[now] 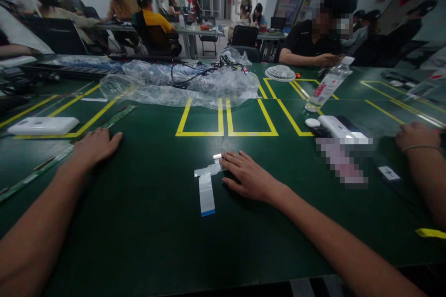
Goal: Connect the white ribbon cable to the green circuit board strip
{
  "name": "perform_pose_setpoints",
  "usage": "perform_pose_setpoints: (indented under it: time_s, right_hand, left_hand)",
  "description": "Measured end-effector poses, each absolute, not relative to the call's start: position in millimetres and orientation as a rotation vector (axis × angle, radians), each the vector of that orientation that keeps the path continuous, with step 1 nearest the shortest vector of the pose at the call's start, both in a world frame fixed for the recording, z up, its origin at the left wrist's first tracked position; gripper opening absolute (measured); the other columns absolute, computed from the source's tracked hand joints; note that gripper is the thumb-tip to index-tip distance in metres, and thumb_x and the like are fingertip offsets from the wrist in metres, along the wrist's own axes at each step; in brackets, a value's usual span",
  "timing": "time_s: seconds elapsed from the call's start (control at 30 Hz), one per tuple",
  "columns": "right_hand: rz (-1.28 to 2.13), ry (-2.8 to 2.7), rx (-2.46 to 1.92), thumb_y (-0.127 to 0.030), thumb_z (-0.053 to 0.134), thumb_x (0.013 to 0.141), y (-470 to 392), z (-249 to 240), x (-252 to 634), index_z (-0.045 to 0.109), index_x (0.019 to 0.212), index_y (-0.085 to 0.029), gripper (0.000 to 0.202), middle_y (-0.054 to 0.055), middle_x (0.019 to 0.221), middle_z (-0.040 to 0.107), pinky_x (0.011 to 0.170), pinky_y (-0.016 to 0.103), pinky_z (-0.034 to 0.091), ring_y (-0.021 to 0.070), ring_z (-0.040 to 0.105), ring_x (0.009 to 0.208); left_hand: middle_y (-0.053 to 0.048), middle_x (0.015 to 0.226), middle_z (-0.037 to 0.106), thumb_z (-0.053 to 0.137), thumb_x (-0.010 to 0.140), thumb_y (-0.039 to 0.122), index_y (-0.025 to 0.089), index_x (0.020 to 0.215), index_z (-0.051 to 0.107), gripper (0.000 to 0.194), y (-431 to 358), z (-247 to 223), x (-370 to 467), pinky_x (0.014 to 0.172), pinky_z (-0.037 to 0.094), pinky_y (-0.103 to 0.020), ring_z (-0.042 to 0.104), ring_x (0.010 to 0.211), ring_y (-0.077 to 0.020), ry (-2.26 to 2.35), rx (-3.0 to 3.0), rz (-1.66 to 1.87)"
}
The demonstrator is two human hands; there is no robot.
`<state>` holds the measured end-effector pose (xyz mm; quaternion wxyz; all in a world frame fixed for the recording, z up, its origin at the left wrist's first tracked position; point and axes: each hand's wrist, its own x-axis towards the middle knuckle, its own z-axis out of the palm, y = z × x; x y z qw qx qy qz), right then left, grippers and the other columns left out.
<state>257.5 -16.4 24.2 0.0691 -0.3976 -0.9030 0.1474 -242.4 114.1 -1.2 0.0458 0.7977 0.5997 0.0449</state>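
My left hand (95, 146) lies over a long, narrow green circuit board strip (120, 116), its thumb stretched out to the side. The strip runs out beyond the hand and back along the left of the table; its middle is hidden under the hand. My right hand (249, 176) rests palm down with fingers spread, its fingertips touching one end of a white flat ribbon cable (206, 190). This cable is bent into an angled shape and has a blue tip at its near end. Part of its far end is covered by the fingers.
Clear plastic wrap (139, 86) with black cables lies at the back. A white device (43, 125) is at left. A bottle (329, 86), a white fan (279, 73) and a white box-like device (339, 129) are at right. Another person's hand (418, 137) rests at far right.
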Motion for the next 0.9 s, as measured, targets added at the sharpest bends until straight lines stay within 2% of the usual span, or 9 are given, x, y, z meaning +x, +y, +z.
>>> perform_pose_setpoints:
  time_s: [0.07, 0.13, 0.17, 0.23, 0.3, 0.47, 0.7, 0.9]
  right_hand:
    - [0.453, -2.708, -1.201, -0.046, 0.049, 0.104, -17, 24, 258, 0.038, 0.16, -0.019, 0.063, 0.012, 0.169, 0.035, 0.129, 0.057, 0.018, 0.0293, 0.027, 0.157]
    - [0.46, -2.692, -1.197, -0.047, 0.051, 0.104, -17, 24, 258, 0.039, 0.16, -0.021, 0.064, 0.01, 0.169, 0.035, 0.129, 0.056, 0.019, 0.0289, 0.027, 0.157]
    - [0.462, -2.686, -1.193, -0.048, 0.051, 0.103, -17, 23, 258, 0.039, 0.16, -0.022, 0.064, 0.01, 0.169, 0.035, 0.129, 0.056, 0.019, 0.0291, 0.027, 0.157]
    - [0.455, -2.686, -1.186, -0.05, 0.051, 0.103, -17, 23, 257, 0.039, 0.16, -0.021, 0.065, 0.011, 0.169, 0.035, 0.128, 0.057, 0.02, 0.0301, 0.026, 0.157]
    - [0.433, -2.695, -1.193, -0.05, 0.051, 0.102, -17, 22, 255, 0.04, 0.16, -0.018, 0.067, 0.013, 0.169, 0.034, 0.128, 0.057, 0.02, 0.0317, 0.025, 0.157]
    - [0.393, -2.698, -1.194, -0.053, 0.051, 0.101, -17, 17, 253, 0.039, 0.16, -0.017, 0.071, 0.014, 0.169, 0.032, 0.128, 0.058, 0.017, 0.0326, 0.021, 0.158]
    - [0.389, -2.702, -1.203, -0.056, 0.051, 0.1, -19, 17, 248, 0.035, 0.162, -0.017, 0.075, 0.014, 0.17, 0.031, 0.128, 0.06, 0.015, 0.0333, 0.021, 0.158]
    - [0.393, -2.694, -1.209, -0.055, 0.051, 0.1, -18, 16, 247, 0.037, 0.161, -0.019, 0.073, 0.013, 0.169, 0.032, 0.128, 0.061, 0.016, 0.0339, 0.021, 0.158]
  left_hand:
    - [-0.029, 0.126, 0.066, 0.0, 0.099, 0.074, -0.009, 0.119, 0.065, 0.108, 111, 1, -205, 0.103, 0.038, -0.069, 0.042, 0.14, -0.0516, 1.968, 2.394, 0.085]
    - [-0.032, 0.147, 0.05, 0.013, 0.102, 0.068, -0.013, 0.137, 0.054, 0.098, 100, 1, -162, 0.115, 0.037, -0.06, 0.044, 0.142, -0.046, 1.997, 2.408, 0.034]
    - [-0.03, 0.155, 0.042, 0.018, 0.103, 0.065, -0.011, 0.145, 0.049, 0.092, 91, 1, -139, 0.121, 0.034, -0.055, 0.042, 0.145, -0.0421, 1.93, 2.454, 0.008]
    - [-0.019, 0.164, 0.033, 0.027, 0.104, 0.063, 0.002, 0.157, 0.043, 0.082, 69, 1, -93, 0.126, 0.027, -0.049, 0.033, 0.152, -0.0355, 1.755, 2.563, -0.007]
    - [-0.014, 0.167, 0.028, 0.028, 0.107, 0.059, 0.009, 0.162, 0.037, 0.075, 44, 2, -53, 0.127, 0.025, -0.051, 0.027, 0.155, -0.0338, 1.523, 2.703, 0.002]
    - [-0.01, 0.168, 0.028, 0.028, 0.11, 0.056, 0.019, 0.166, 0.031, 0.067, 5, 9, -5, 0.126, 0.024, -0.054, 0.022, 0.157, -0.0325, 1.165, 2.831, 0.034]
    - [-0.003, 0.17, 0.023, 0.034, 0.11, 0.051, 0.026, 0.166, 0.028, 0.061, 8, 15, -16, 0.126, 0.023, -0.058, 0.018, 0.158, -0.0326, 1.076, 2.827, 0.007]
    - [-0.005, 0.169, 0.027, 0.039, 0.109, 0.049, 0.027, 0.165, 0.03, 0.061, 7, 16, -16, 0.125, 0.024, -0.059, 0.021, 0.157, -0.0342, 1.057, 2.845, 0.052]
